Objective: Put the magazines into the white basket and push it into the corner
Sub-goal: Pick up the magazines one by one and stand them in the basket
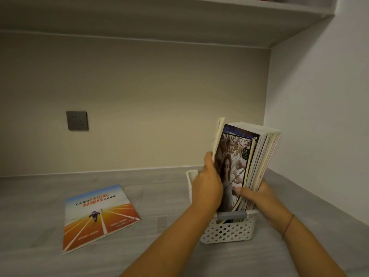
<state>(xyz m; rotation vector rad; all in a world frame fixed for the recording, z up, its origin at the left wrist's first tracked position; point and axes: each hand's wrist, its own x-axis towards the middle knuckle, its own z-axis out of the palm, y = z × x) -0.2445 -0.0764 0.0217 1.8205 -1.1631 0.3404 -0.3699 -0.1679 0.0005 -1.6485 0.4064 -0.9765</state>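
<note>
magazines (237, 156), cover 青年文学, gripped by left hand (206, 186) and right hand (257, 193).

The basket (227, 230) stands on the surface (40, 186) near the corner, with the side wall to its right and the back wall behind it. A stack of magazines (245, 160) stands upright in the basket, the left hand (207, 186) holding its left side and the right hand (257, 194) its right. Well left of the basket a single magazine (99, 216) lies flat on the surface, and a socket (77, 120) sits on the back wall beyond it.

Beige wall (139, 96), grey socket (77, 120), shelf (179, 21)
</note>
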